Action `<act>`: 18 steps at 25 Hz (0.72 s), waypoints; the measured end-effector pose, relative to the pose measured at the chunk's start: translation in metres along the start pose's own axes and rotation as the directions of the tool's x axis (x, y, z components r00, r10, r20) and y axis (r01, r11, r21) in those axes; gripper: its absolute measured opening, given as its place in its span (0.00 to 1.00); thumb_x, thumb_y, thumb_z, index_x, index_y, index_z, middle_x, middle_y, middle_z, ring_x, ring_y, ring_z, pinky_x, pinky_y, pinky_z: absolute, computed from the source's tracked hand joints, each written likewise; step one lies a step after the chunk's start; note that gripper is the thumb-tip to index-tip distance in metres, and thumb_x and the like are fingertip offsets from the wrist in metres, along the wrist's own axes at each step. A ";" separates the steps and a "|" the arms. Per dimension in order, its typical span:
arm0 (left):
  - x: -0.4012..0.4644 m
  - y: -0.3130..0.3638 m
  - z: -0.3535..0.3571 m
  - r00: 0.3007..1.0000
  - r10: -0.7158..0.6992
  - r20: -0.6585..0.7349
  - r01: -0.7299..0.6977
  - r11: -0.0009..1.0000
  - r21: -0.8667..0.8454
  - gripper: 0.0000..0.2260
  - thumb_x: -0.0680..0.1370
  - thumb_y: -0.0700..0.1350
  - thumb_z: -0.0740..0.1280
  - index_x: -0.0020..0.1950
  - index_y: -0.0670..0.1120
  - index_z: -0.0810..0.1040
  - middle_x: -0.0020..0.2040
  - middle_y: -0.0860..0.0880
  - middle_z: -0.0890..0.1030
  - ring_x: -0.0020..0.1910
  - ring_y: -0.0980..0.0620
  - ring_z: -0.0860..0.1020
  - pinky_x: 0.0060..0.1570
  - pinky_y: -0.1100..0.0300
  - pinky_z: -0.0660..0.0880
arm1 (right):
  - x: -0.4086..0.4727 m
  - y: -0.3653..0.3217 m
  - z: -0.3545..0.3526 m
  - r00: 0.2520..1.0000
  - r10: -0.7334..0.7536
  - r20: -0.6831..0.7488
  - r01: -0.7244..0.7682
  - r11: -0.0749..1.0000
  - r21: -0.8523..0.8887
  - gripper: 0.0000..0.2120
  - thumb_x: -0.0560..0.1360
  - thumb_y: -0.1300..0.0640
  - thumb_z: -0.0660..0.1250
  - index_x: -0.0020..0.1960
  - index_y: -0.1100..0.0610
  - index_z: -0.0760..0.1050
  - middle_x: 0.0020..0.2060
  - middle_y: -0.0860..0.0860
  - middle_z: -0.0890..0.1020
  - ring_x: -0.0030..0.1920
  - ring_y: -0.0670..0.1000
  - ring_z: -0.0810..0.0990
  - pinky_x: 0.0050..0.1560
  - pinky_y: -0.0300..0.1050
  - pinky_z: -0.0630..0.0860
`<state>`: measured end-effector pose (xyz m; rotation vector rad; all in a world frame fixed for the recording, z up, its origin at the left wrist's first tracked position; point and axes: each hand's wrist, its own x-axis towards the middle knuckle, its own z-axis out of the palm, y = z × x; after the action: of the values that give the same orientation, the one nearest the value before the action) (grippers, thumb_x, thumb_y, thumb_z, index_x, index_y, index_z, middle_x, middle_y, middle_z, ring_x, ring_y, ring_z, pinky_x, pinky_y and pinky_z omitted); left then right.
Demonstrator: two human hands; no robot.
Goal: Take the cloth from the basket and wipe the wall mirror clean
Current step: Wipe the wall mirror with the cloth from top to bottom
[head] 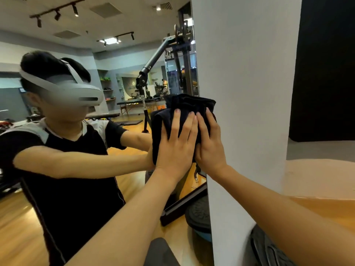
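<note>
While my left hand point(175, 143) and right hand point(208, 143) press flat-fingered (no curled grip) the folded black cloth point(184, 106) against the tall wall mirror's point(115, 179) right edge, wiping is underway.

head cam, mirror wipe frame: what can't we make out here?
- Glass under the folded dark cloth: hidden in the head view by the cloth, the left hand and the right hand, so its cleanliness is unknown.
- Basket: not in frame.
- Large wall mirror: cut off by the left, top and bottom edges.
- Smears on the glass: not discernible.
</note>
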<state>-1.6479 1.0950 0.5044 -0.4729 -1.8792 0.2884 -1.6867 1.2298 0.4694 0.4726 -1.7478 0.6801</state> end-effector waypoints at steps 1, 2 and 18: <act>0.000 -0.004 -0.003 1.000 0.012 -0.001 -0.012 1.000 0.000 0.30 0.82 0.46 0.60 0.83 0.42 0.57 0.82 0.43 0.62 0.81 0.36 0.56 0.74 0.34 0.65 | 0.001 -0.007 0.002 1.000 0.018 -0.018 -0.018 1.000 0.013 0.33 0.80 0.66 0.68 0.82 0.59 0.60 0.82 0.60 0.56 0.80 0.59 0.61 0.80 0.48 0.60; 0.000 -0.009 -0.007 1.000 0.017 0.001 -0.017 1.000 0.000 0.29 0.82 0.46 0.60 0.83 0.42 0.58 0.82 0.43 0.63 0.81 0.36 0.57 0.74 0.35 0.65 | 0.001 -0.013 0.004 0.999 0.033 -0.035 -0.032 0.999 0.032 0.33 0.80 0.66 0.68 0.82 0.60 0.60 0.82 0.60 0.56 0.80 0.57 0.60 0.81 0.47 0.59; -0.106 -0.130 -0.092 0.999 -0.037 0.037 0.036 0.999 0.036 0.23 0.87 0.48 0.54 0.82 0.44 0.64 0.82 0.46 0.63 0.81 0.39 0.59 0.65 0.41 0.76 | -0.026 -0.184 0.055 0.992 0.026 -0.126 -0.009 0.991 0.137 0.29 0.77 0.59 0.58 0.78 0.60 0.65 0.80 0.61 0.62 0.79 0.69 0.62 0.80 0.66 0.57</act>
<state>-1.5537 0.9283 0.5016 -0.4115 -1.9140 0.3075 -1.6041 1.0539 0.4711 0.4969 -1.5939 0.8282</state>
